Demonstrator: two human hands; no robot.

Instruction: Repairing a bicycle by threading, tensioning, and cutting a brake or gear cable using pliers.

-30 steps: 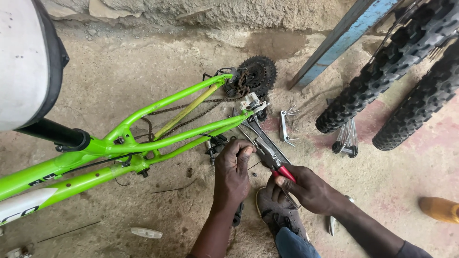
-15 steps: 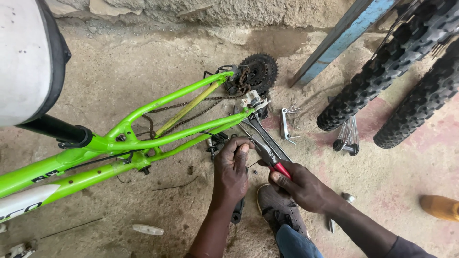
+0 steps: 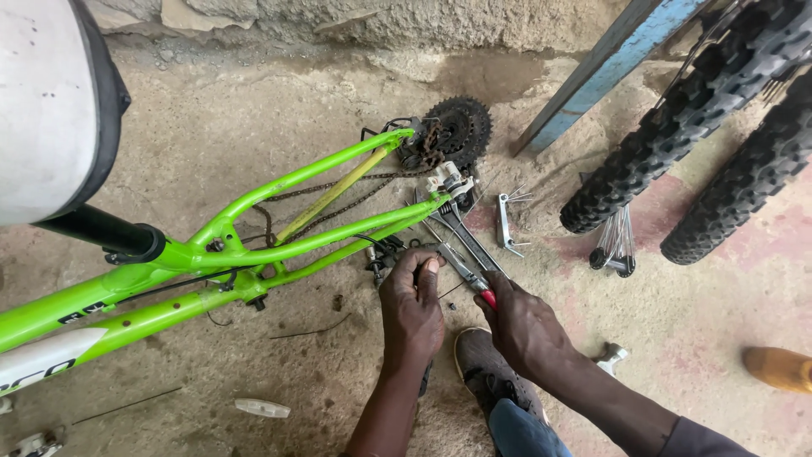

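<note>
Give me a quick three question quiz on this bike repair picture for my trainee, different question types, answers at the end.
1. True or false: the bright green bicycle frame has its rear wheel fitted.
2. Which hand grips the red-handled metal pliers?
3. The silver folding hex key set lies: A) on the concrete floor, B) in the left hand, C) on the white saddle.

Key: 1 false; 2 right; 3 A.

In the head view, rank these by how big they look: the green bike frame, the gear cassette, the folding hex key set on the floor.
1. green bike frame, by far the largest, spanning half the view.
2. gear cassette.
3. folding hex key set, slimmer than the cassette, though similar in length, so this ranking is close.
</note>
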